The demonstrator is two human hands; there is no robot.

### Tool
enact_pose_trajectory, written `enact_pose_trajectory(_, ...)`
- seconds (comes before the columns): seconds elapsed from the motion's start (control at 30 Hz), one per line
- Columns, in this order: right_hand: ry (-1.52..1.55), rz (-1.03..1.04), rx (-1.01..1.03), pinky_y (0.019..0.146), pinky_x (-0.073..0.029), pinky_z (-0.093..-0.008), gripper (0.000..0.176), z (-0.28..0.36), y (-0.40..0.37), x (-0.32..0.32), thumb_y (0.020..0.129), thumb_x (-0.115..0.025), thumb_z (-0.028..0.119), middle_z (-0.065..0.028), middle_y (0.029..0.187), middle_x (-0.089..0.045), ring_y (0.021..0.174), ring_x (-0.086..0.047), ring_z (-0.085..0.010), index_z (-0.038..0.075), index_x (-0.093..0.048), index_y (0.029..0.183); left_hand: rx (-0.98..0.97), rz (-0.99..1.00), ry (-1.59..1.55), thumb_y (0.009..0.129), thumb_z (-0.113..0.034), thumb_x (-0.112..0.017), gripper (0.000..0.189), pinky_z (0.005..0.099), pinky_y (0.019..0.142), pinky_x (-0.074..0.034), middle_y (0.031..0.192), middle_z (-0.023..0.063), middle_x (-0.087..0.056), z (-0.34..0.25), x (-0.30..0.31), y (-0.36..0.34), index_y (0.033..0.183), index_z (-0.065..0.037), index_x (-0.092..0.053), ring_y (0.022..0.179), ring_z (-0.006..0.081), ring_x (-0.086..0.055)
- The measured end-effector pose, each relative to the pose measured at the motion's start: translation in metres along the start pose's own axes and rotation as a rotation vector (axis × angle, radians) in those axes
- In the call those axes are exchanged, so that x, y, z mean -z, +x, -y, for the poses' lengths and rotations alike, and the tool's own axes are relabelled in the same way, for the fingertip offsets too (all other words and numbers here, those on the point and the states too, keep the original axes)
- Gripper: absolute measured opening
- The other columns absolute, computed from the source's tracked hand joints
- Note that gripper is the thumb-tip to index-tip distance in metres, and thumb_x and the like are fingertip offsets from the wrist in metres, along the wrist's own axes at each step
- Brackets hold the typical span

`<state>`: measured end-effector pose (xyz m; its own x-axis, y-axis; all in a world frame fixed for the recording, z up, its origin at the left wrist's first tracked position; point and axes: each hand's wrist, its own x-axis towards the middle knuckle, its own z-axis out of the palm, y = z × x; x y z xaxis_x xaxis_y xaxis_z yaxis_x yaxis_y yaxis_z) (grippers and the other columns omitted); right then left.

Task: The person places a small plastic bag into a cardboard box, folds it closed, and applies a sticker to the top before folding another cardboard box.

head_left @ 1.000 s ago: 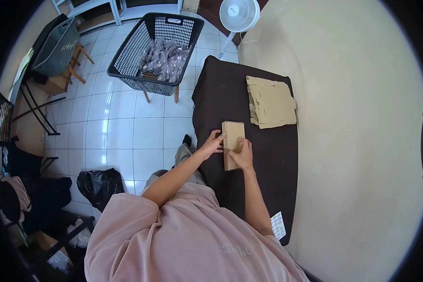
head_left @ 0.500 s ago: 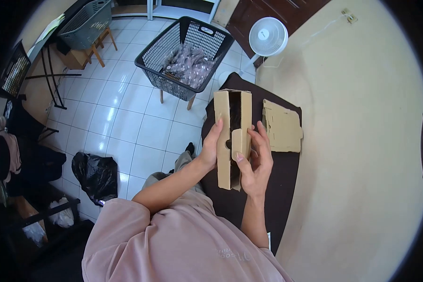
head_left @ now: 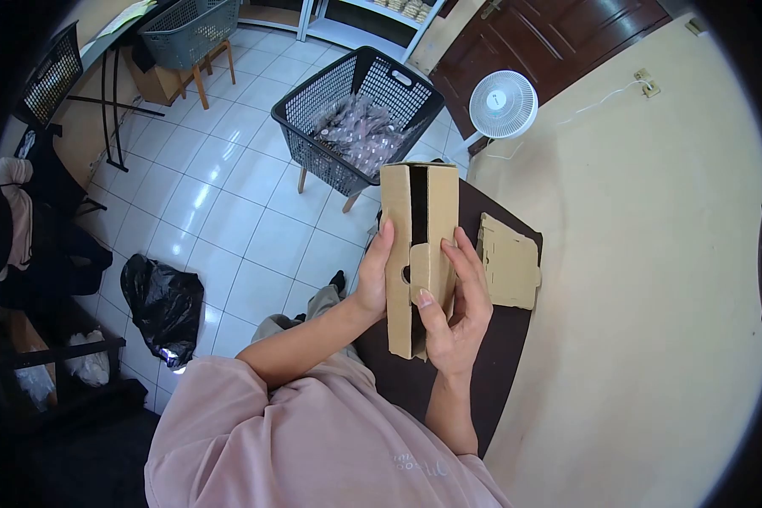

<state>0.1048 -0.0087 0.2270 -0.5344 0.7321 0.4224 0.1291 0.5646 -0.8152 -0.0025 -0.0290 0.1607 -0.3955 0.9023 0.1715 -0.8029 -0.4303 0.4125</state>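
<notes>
A brown cardboard box (head_left: pixel 398 199) is held up in front of me, its long side toward the camera. A dark gap runs along that side between the lid and the body. My left hand (head_left: pixel 375 275) grips the box's left side, thumb laid along the face. On the right side, my right hand (head_left: pixel 461 309) holds the box with its thumb on a small tab (head_left: pixel 421 264) that overlaps the gap, near a round cut-out. What is inside the box is too dark to make out. Beyond my right hand, a flat piece of cardboard (head_left: pixel 510 262) lies on the dark-covered table (head_left: pixel 499 356).
A dark plastic basket (head_left: pixel 292 127) holding clear plastic packets stands on wooden legs ahead. Behind the table is a white fan (head_left: pixel 504 103). A black plastic bag (head_left: pixel 162 309) lies on the tiled floor at left. A grey basket (head_left: pixel 190 38) sits on a stool; a wall runs along the right.
The gap in the box has narrowed as the lid and body moved together, and the tab now reaches further left over the near edge. My view has shifted slightly.
</notes>
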Motion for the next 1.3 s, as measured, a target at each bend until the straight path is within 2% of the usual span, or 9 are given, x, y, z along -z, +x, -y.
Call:
enact_pose_trajectory(0.27,-0.062,0.032,0.038,0.104,-0.041,-0.0464,0.054,0.0038,0.0015,-0.0039,0.071,-0.071,0.01,-0.0284,0.138,-0.047,0.13,-0.047,-0.042,-0.002,-0.06,0.122,0.014,0.0,-0.038,0.097,-0.064,-0.031,0.077,0.0435,0.099,-0.049,0.132,0.0202,-0.053,-0.0049,-0.0027,-0.0033,0.143,-0.002,-0.036,0.119,0.0287,-0.057)
enact_pose_trajectory(0.33,-0.063,0.027,0.041,0.104,-0.041,-0.0464,0.053,0.0043,0.0008,-0.0036,0.072,-0.071,0.01,-0.0282,0.138,-0.047,0.13,-0.047,-0.042,-0.002,-0.06,0.122,-0.001,0.002,0.044,0.097,-0.063,-0.03,0.076,0.0431,0.099,-0.049,0.132,0.0199,-0.053,-0.0038,-0.0034,-0.0031,0.142,-0.002,-0.036,0.118,0.0281,-0.057)
enact_pose_trajectory(0.6,-0.04,-0.05,-0.05,0.101,-0.043,-0.0449,0.043,0.0062,-0.0011,-0.0056,0.078,-0.072,0.015,-0.0265,0.134,-0.05,0.124,-0.052,-0.0393,-0.002,-0.061,0.116,0.042,0.037,0.034,0.098,-0.063,-0.029,0.075,0.0418,0.097,-0.05,0.131,0.0185,-0.054,-0.0025,-0.0037,-0.0038,0.142,-0.002,-0.037,0.117,0.0264,-0.057)
enact_pose_trajectory(0.93,0.032,-0.033,-0.075,0.101,-0.042,-0.0445,0.042,0.0065,-0.0019,-0.0035,0.079,-0.072,0.013,-0.0259,0.135,-0.048,0.122,-0.052,-0.0377,-0.002,-0.06,0.116,0.029,0.065,0.076,0.097,-0.064,-0.028,0.077,0.0419,0.098,-0.049,0.13,0.018,-0.054,-0.0017,-0.0033,-0.0036,0.142,-0.002,-0.037,0.118,0.0262,-0.057)
enact_pose_trajectory(1.17,-0.013,-0.031,-0.024,0.103,-0.039,-0.0466,0.038,0.0085,-0.0008,-0.0049,0.078,-0.07,0.01,-0.026,0.136,-0.046,0.127,-0.047,-0.0393,-0.003,-0.059,0.113,0.008,0.057,0.069,0.097,-0.066,-0.028,0.079,0.0414,0.098,-0.049,0.132,0.0176,-0.053,-0.0012,-0.0051,-0.0042,0.143,-0.002,-0.035,0.118,0.0262,-0.057)
enact_pose_trajectory(1.23,-0.045,-0.026,-0.005,0.103,-0.039,-0.0471,0.038,0.0092,-0.0009,-0.0048,0.078,-0.069,0.009,-0.0261,0.137,-0.045,0.129,-0.046,-0.0397,-0.003,-0.059,0.112,-0.018,0.138,-0.005,0.101,-0.058,-0.029,0.067,0.038,0.098,-0.047,0.128,0.0119,-0.053,-0.0038,-0.0045,-0.0043,0.142,-0.006,-0.036,0.116,0.0208,-0.056)
enact_pose_trajectory(1.3,0.008,-0.007,-0.008,0.104,-0.037,-0.0478,0.037,0.009,0.0005,-0.0043,0.078,-0.068,0.009,-0.0263,0.138,-0.043,0.13,-0.044,-0.0402,-0.004,-0.059,0.112,-0.012,0.134,-0.022,0.101,-0.058,-0.029,0.067,0.0379,0.098,-0.047,0.129,0.0117,-0.053,-0.0032,-0.005,-0.0045,0.142,-0.006,-0.035,0.116,0.0208,-0.056)
